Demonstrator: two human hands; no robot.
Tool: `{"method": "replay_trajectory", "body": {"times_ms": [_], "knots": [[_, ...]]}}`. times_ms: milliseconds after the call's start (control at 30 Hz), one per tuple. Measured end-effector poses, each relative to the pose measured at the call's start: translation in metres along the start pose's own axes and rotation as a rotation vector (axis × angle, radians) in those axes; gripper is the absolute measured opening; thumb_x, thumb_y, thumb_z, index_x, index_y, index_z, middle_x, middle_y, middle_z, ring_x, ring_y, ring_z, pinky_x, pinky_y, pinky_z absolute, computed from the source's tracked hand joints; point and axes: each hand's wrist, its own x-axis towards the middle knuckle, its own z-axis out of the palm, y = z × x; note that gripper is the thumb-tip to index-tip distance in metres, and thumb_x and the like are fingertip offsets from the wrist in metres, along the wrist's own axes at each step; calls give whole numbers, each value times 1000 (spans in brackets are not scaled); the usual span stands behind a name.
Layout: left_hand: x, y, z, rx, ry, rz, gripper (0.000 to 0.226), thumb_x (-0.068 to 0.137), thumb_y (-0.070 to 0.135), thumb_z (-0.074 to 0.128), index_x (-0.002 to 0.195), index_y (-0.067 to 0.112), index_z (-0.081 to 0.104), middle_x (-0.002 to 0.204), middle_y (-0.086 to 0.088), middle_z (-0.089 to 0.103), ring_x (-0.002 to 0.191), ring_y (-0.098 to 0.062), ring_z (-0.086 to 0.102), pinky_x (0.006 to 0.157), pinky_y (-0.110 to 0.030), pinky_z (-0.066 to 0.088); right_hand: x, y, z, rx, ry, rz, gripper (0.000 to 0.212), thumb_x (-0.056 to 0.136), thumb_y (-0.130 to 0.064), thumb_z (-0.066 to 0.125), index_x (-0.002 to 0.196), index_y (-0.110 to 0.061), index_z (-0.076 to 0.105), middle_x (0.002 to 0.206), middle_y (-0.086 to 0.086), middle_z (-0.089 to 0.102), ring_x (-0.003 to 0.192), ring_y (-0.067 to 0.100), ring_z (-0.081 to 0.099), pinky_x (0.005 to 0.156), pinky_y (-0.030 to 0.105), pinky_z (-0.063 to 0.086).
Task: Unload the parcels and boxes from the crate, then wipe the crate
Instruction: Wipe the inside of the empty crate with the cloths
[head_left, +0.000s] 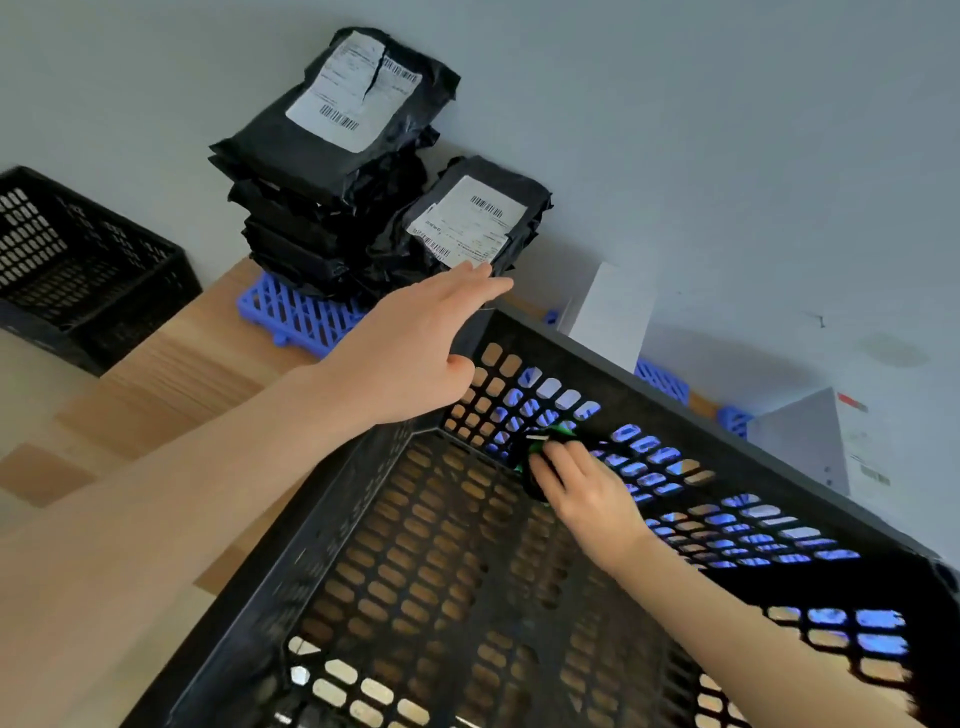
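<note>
Close in front on the wood surface, a black slotted crate (322, 545): looks fully unloaded, nothing seen inside. At its far inner wall, right hand (587, 493) curled round a black and green rag (540, 447), pressed to the slots; seems only partway into wiping. Left hand (415, 353) flat, fingers straight, over the far corner rim, gripping nothing. Beyond, black parcels (332, 156) stacked on a blue pallet (296, 317), white boxes (613, 312) by the wall

A person's left forearm (182, 493) and right forearm (727, 613) show bare from the frame's edge to the wrist, both smooth. The left hand (415, 348) and right hand (587, 493) are bare too, with slender fingers slightly blurred.
</note>
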Motion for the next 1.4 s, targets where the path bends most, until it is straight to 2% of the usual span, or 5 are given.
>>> {"method": "replay_trajectory", "body": {"times_ms": [300,633,800,1000,1400], "knots": [[4,-5,3,57,-21,19,78,85,5,55,153,29,24,163,6,17,149,-6,8,115,-19,8,7,-34,58,31,-329,18,53,51,-7,84,102,-5,69,99,13,62,87,28,58,62,34,57],[1,0,0,49,-33,16,77,87,6,58,153,28,25,163,6,16,150,-8,10,114,-20,8,-14,32,-76,39,59,116,75,71,10,58,141,-14,46,118,17,46,97,31,52,70,39,53],[1,2,-1,44,-35,21,78,87,8,58,154,29,24,163,6,15,150,-8,10,115,-21,7,-8,51,-83,-167,109,-51,42,95,0,39,131,-11,57,125,13,49,105,29,52,90,40,42],[2,-1,0,14,-19,11,78,86,9,58,152,32,24,162,7,18,149,-6,12,116,-22,11,1,44,-40,-228,126,-249,30,95,-1,52,123,-1,62,113,15,65,114,32,57,110,45,35],[3,-4,4,85,-7,24,77,84,9,56,152,27,26,162,4,20,149,-9,14,116,-20,10,24,-2,42,-233,-90,-443,17,86,-7,60,96,-8,74,99,7,67,98,29,54,100,38,33]]}}
